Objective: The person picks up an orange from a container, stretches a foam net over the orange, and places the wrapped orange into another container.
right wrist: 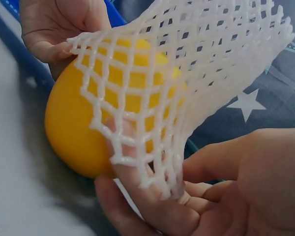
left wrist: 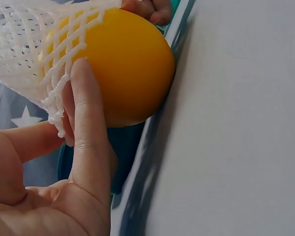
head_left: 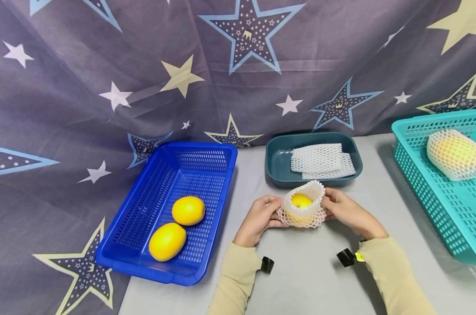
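Observation:
A white foam fruit net (head_left: pixel 315 192) is drawn partway over a smooth yellow oval fruit (left wrist: pixel 137 69), whose lower part bulges bare out of the net's wide end. At its left side, my left hand (head_left: pixel 259 216) pinches the net's edge, one finger lying along the fruit. My right hand (head_left: pixel 349 212) grips the opposite edge, with a finger tucked under the mesh against the fruit in the right wrist view. The net's narrower end stands up, and the fruit's top shows through its opening in the head view.
A blue basket (head_left: pixel 117 258) with two bare yellow fruits (head_left: pixel 167 241) stands left. Behind the hands, a dark teal tray (head_left: pixel 279 159) holds flat foam nets (head_left: pixel 316 157). A turquoise basket (head_left: pixel 430 210) at right holds a netted fruit (head_left: pixel 456 154). A star-patterned cloth (head_left: pixel 238 96) hangs behind.

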{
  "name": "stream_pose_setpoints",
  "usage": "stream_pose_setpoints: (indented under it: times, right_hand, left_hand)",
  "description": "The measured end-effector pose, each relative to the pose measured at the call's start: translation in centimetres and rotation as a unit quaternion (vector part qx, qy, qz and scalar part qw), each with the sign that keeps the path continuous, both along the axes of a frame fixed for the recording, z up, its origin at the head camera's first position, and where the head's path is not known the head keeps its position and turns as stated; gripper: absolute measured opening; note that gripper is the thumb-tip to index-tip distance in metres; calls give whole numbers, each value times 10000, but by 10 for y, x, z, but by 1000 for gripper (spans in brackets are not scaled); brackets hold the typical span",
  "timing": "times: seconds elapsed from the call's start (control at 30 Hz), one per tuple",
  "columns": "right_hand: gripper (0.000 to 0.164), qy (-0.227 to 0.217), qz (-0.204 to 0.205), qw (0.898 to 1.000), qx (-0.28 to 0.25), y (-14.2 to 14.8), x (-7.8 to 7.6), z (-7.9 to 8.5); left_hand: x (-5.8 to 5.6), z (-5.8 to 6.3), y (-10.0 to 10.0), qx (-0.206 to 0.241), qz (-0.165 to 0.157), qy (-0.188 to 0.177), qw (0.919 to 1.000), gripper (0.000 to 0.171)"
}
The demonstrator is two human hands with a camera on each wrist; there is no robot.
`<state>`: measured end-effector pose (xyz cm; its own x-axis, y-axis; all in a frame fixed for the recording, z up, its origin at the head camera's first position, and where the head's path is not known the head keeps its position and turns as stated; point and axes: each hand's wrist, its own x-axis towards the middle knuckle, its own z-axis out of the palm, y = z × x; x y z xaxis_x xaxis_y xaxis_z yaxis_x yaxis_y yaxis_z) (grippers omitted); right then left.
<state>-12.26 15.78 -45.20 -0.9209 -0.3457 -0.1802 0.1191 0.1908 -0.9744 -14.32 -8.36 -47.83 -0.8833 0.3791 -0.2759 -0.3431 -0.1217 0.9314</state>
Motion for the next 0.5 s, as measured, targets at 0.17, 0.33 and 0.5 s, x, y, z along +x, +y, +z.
stream_pose_setpoints:
  times: [0.17,0.33,0.5]
  right_hand:
    - [33,-105,26,9999,72,1,-2,-6]
    - [32,-200,81,9997,128,1,-2,-8]
    - [28,-148,129,9997,139,-2,-1,-8]
  left_hand:
    - [-1,-3,0,-78,-56,-82,9999,30]
    - [-1,-6,-1,-155,-111,-152,9997,28]
    - [-1,-9,-2,-234,-75,-131,9996,25]
